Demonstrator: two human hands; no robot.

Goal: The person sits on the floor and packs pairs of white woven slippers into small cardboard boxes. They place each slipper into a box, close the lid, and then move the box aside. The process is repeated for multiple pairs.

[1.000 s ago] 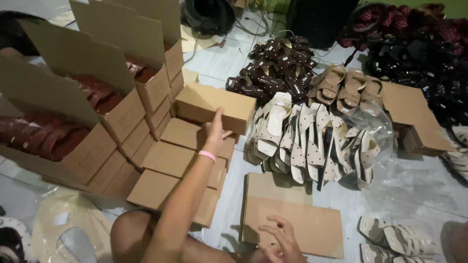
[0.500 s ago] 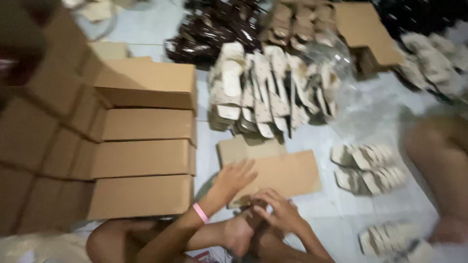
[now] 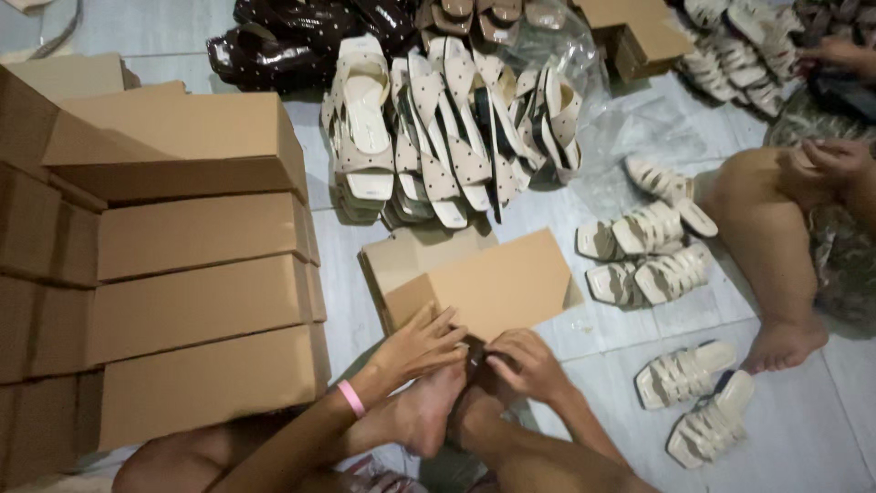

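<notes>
My left hand (image 3: 415,347), with a pink band on the wrist, rests with fingers apart on the near edge of a flat brown cardboard sheet (image 3: 497,283) lying on the floor. My right hand (image 3: 525,365) is curled at the same near corner, fingertips pinched together beside my left. What it pinches is hidden. A second flat cardboard piece (image 3: 411,256) lies under the sheet. My feet (image 3: 429,411) are just below my hands.
Closed brown boxes (image 3: 201,301) are stacked at the left. A heap of cream dotted sandals (image 3: 438,128) lies beyond the cardboard and dark sandals (image 3: 274,46) behind it. Cream strappy sandals (image 3: 643,251) lie at the right, by another person's leg (image 3: 766,246) and hand (image 3: 835,160).
My left hand left the box stack and came down to the flat cardboard. Both hands have drawn back to its near edge, and the view has tilted down.
</notes>
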